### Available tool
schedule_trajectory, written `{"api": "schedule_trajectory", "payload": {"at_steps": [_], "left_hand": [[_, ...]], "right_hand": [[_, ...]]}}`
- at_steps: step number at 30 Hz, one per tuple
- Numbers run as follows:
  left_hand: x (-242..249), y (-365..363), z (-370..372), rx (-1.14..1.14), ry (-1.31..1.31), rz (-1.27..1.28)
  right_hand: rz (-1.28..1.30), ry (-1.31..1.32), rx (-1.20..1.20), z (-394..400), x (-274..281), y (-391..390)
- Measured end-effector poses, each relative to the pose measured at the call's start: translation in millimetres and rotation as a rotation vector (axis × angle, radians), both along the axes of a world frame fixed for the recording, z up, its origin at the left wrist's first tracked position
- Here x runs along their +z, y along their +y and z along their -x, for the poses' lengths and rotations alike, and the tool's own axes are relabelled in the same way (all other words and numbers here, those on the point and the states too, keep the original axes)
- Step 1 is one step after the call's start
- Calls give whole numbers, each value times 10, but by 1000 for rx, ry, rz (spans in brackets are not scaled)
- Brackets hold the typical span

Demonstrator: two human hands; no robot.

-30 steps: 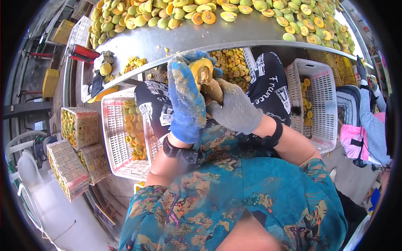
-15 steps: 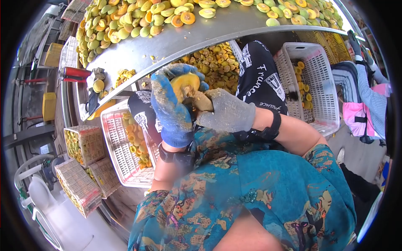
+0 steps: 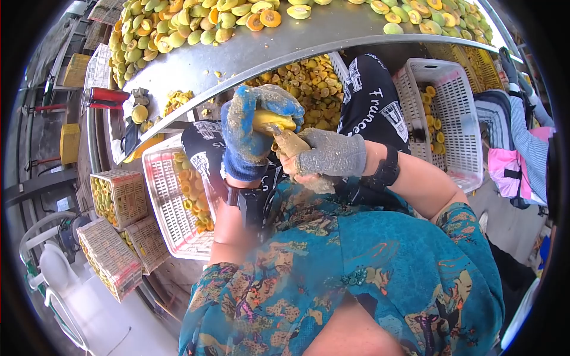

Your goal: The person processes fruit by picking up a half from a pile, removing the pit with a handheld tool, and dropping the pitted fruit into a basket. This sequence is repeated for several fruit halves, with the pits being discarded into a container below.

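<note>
My left hand (image 3: 248, 133), in a blue and grey work glove caked with pulp, curls around a yellow peach half (image 3: 273, 121). Gripped by my right hand (image 3: 333, 153), in a grey glove, is a pitting tool (image 3: 290, 142) with a thick tan handle. Its narrow tip meets the cut side of the fruit, facing toward me. Both hands are close together above my lap, just in front of the table edge. Below and beyond them, a crate of yellow fruit pieces (image 3: 314, 86) sits between my knees.
A metal table (image 3: 237, 56) spans the front, heaped with halved peaches (image 3: 172, 26). White crates (image 3: 172, 228) (image 3: 460, 118) holding peach halves flank my legs. A red-handled tool (image 3: 107, 96) lies at the table's left end. Stacked crates (image 3: 113, 255) stand at left; another person's sleeve (image 3: 525, 139) shows at right.
My left hand has tipped the peach half, so its cut face shows less. My right hand has turned and lowered slightly, with the tool now angled up into the fruit.
</note>
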State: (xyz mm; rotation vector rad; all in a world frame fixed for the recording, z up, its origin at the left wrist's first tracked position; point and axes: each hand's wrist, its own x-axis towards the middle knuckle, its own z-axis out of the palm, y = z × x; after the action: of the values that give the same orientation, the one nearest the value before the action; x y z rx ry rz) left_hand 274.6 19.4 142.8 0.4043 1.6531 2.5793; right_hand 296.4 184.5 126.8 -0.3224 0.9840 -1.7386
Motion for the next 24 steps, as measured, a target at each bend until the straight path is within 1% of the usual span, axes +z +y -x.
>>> {"api": "schedule_trajectory", "payload": {"at_steps": [1,2,3,4,5,6,7,8,9,10,11,12,13,14,16,17,18,19,20,21,22,23,24], "left_hand": [[16,-5,56,-14,89,81],[78,10,71,-11,89,81],[159,31,80,-20,-18,279],[194,45,85,-32,-125,477],[176,51,109,-30,-127,475],[139,51,137,-60,-64,376],[93,42,162,-88,-2,278],[47,35,199,-112,65,180],[-25,45,218,-138,-66,5],[-31,87,215,-137,-66,5],[-36,139,207,-37,-226,-63],[-45,178,203,67,-386,-131],[-128,183,217,137,-351,-93],[-196,154,245,143,-354,-95],[-299,74,325,3,-566,-410],[-336,36,356,64,-658,-443],[-372,22,366,70,-660,-444],[-378,21,386,90,-648,-377],[-374,20,415,110,-633,-310],[-360,8,436,112,-700,-380],[-386,-28,430,121,-701,-380],[-440,-97,417,214,-397,159],[-485,-174,402,292,-72,689]], "right_hand": [[0,0,2,35,81,7],[-279,202,53,89,229,21],[-557,401,103,115,302,26],[-557,397,105,107,191,18],[-404,327,49,103,21,3],[-251,255,-6,93,-106,5],[-71,19,-16,78,-90,3],[-70,21,-9,107,-128,-15],[-56,173,-70,137,-204,-36],[-42,326,-134,181,-248,-47],[-427,610,-68,270,-274,-31],[-427,610,-66,316,-287,-20],[-460,774,-64,365,-256,-17],[-491,934,-61,390,-225,-16],[-459,930,-87,371,-251,-34],[-340,959,-157,348,-368,-51],[-219,986,-229,327,-483,-72],[-136,848,-294,310,-484,-129],[-133,850,-290,320,-464,-116],[-121,625,-277,332,-429,-83],[-110,397,-261,360,-339,-54],[-125,302,-215,414,-276,6],[9,109,-224,446,-330,61]]}}
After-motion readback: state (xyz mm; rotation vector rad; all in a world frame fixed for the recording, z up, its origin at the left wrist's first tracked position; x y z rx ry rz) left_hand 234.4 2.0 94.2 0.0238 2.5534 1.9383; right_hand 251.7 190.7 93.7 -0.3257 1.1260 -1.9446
